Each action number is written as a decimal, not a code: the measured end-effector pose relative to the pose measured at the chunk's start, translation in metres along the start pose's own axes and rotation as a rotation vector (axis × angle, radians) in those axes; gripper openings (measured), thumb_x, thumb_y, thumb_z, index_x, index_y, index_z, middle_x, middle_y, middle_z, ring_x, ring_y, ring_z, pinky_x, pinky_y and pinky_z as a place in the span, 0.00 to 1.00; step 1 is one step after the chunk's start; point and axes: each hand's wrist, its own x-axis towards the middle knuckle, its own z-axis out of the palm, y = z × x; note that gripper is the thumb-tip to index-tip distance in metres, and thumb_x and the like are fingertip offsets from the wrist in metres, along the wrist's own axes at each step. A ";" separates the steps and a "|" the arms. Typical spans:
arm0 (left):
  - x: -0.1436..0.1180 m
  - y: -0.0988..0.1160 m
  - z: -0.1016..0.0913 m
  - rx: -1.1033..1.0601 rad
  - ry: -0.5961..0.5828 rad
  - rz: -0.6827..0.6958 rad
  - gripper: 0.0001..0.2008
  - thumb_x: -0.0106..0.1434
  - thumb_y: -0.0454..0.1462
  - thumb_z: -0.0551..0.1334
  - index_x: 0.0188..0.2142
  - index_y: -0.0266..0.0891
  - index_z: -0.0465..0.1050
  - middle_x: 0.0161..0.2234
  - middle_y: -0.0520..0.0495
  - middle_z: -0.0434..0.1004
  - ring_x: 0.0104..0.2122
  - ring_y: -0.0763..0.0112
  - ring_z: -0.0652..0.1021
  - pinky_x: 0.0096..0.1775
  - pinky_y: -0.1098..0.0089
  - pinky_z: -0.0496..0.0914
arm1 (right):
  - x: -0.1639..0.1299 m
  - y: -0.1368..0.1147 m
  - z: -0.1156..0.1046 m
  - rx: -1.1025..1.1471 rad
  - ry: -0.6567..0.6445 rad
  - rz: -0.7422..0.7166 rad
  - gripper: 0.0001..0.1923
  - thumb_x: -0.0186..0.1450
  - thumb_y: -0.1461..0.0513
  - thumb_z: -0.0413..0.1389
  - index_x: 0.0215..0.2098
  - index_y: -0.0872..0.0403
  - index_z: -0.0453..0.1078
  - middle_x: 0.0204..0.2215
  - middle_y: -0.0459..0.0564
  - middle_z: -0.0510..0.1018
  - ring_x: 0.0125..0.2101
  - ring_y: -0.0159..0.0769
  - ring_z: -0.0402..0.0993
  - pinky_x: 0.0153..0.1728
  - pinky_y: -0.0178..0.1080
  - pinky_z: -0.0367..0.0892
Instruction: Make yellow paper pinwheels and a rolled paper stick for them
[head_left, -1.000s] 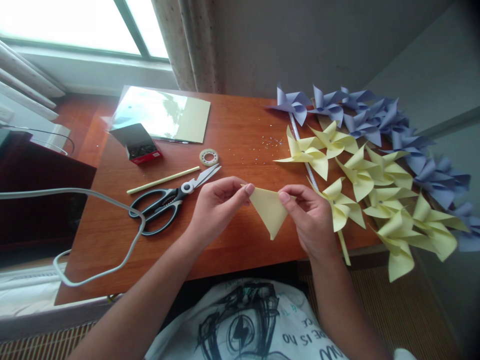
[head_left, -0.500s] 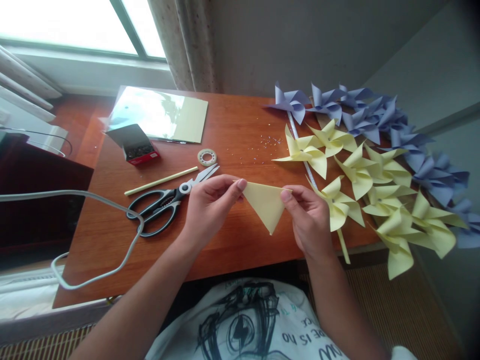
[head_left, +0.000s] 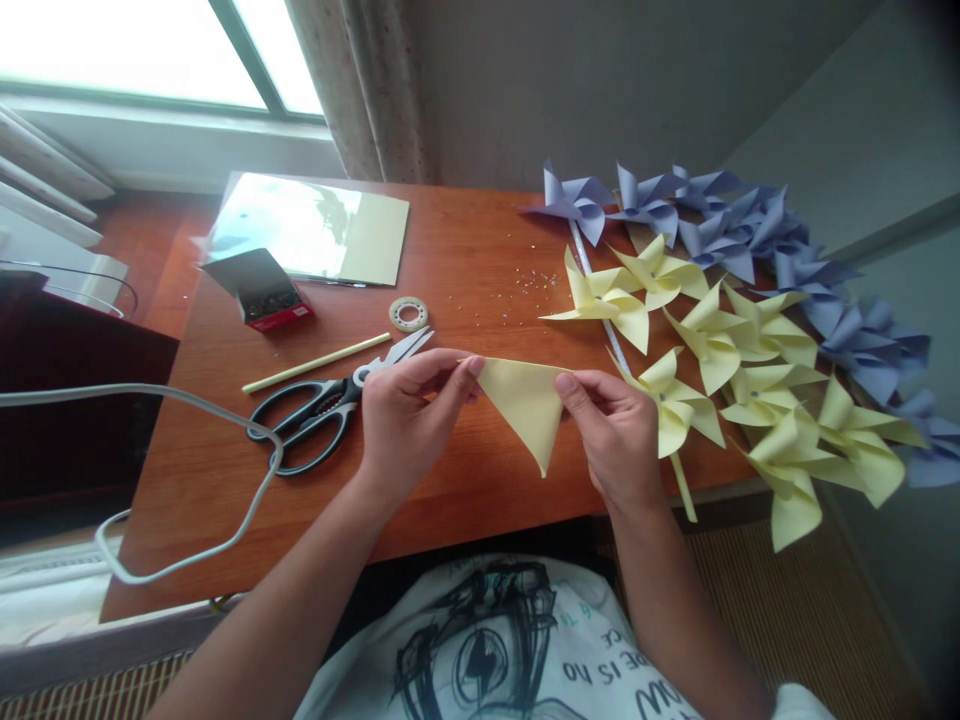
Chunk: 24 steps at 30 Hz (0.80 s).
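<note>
From the head camera we saw our left hand [head_left: 409,415] and our right hand [head_left: 615,430] held above the near part of the wooden table [head_left: 465,250]. Between them hung a pale yellow paper triangle [head_left: 529,405], its long edge on top and its point aimed down toward us. Our left fingers were pinched on its left corner, and our right fingers were pinched on its right corner, so both hands were closed on the paper. Black-handled scissors [head_left: 330,405] lay just left of our left hand, with a yellow stick [head_left: 315,362] beside them and a small roll of tape [head_left: 409,313] a little further back. A red box [head_left: 262,290] sat near a shiny sheet [head_left: 307,225] at the far left. To the right lay yellow pinwheels [head_left: 720,350], and beyond them purple pinwheels [head_left: 720,225]. A grey cable [head_left: 187,400] curved over the table's left edge.
</note>
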 end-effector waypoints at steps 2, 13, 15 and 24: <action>0.000 0.000 0.000 -0.003 0.014 -0.003 0.07 0.64 0.41 0.67 0.32 0.40 0.81 0.25 0.52 0.79 0.24 0.73 0.78 0.29 0.73 0.72 | 0.000 -0.002 0.000 -0.034 0.004 -0.017 0.08 0.63 0.55 0.66 0.31 0.50 0.80 0.24 0.44 0.81 0.25 0.34 0.78 0.26 0.34 0.74; 0.007 0.001 0.002 -0.453 -0.177 -0.292 0.10 0.61 0.43 0.70 0.31 0.38 0.77 0.24 0.51 0.77 0.23 0.75 0.74 0.27 0.75 0.68 | -0.004 -0.009 0.007 -0.088 0.026 -0.063 0.07 0.64 0.56 0.63 0.32 0.50 0.80 0.25 0.45 0.82 0.26 0.35 0.79 0.27 0.35 0.74; 0.006 -0.002 0.004 -0.489 -0.222 -0.353 0.12 0.59 0.43 0.71 0.30 0.38 0.77 0.24 0.50 0.77 0.23 0.74 0.74 0.26 0.74 0.68 | -0.004 -0.010 0.007 -0.085 0.025 -0.067 0.08 0.65 0.56 0.63 0.32 0.50 0.80 0.25 0.45 0.82 0.25 0.34 0.78 0.26 0.34 0.73; 0.002 0.003 0.009 -0.322 -0.081 -0.281 0.11 0.56 0.43 0.73 0.30 0.37 0.80 0.25 0.49 0.80 0.23 0.72 0.76 0.26 0.73 0.72 | -0.006 -0.003 0.016 -0.006 -0.012 0.023 0.13 0.66 0.51 0.60 0.32 0.51 0.78 0.24 0.45 0.79 0.26 0.34 0.75 0.27 0.34 0.71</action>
